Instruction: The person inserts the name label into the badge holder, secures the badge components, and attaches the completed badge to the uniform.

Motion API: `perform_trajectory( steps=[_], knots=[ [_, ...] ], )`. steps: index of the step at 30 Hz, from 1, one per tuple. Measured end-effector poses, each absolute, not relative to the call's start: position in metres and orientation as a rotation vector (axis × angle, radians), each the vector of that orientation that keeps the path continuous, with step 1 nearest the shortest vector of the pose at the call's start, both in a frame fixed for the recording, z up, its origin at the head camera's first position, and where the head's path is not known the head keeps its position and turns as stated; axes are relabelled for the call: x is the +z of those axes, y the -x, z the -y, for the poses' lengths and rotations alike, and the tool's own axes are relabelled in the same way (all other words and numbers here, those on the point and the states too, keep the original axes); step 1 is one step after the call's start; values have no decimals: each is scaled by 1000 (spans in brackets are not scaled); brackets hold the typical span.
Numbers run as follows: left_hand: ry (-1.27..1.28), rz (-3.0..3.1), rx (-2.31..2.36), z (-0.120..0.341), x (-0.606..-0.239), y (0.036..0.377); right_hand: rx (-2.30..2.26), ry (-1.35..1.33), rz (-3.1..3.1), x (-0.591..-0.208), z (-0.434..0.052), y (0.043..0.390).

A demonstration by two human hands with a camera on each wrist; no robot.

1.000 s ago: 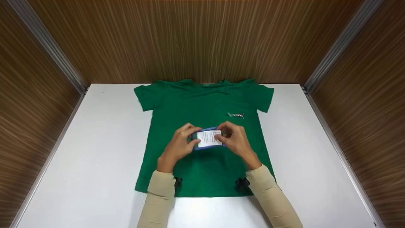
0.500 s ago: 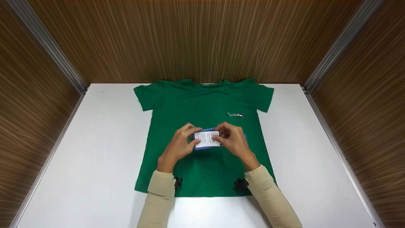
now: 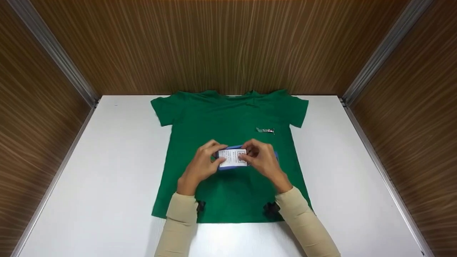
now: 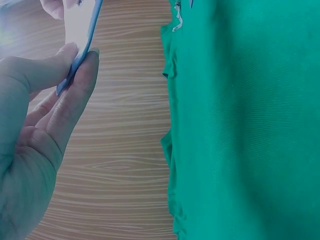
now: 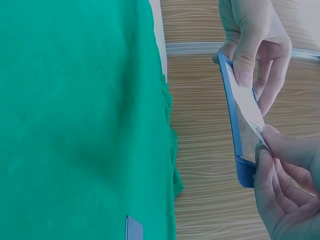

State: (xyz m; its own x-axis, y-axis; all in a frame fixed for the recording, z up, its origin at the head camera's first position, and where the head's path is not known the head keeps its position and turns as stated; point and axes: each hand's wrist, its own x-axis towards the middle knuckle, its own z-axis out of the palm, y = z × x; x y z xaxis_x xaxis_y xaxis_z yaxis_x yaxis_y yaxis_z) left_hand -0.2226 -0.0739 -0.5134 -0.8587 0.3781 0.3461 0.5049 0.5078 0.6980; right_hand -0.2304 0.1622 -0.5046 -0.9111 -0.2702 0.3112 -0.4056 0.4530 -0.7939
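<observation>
A green T-shirt (image 3: 232, 121) lies flat, front up, on the white table (image 3: 107, 160). Above its middle both hands hold a blue card holder (image 3: 230, 167) with a white printed card (image 3: 232, 157). My left hand (image 3: 215, 154) pinches the holder's left end between thumb and fingers; in the left wrist view the left hand (image 4: 75, 62) grips the holder's thin blue edge (image 4: 95, 15). My right hand (image 3: 251, 153) pinches the card's right end. In the right wrist view the right hand (image 5: 267, 146) holds the card (image 5: 247, 107) against the holder (image 5: 231, 120).
A small silver clip (image 3: 266, 130) lies on the shirt's chest, to the right and beyond the hands. Wood-grain walls (image 3: 228, 43) close in the table at the back and both sides. Bare white table shows left and right of the shirt.
My right hand has shifted a little to the left, sliding the white card leftward along the blue holder. The left hand and the shirt have stayed put.
</observation>
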Motion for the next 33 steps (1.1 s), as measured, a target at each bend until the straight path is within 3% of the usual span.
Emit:
perform_trajectory(
  steps=[12, 33],
  knots=[
    [735, 2602, -1299, 78, -513, 222, 1416, -643, 2552, -501, -173, 234],
    [683, 2600, -1306, 85, -513, 224, 1272, -343, 2685, -495, -240, 267]
  ],
)
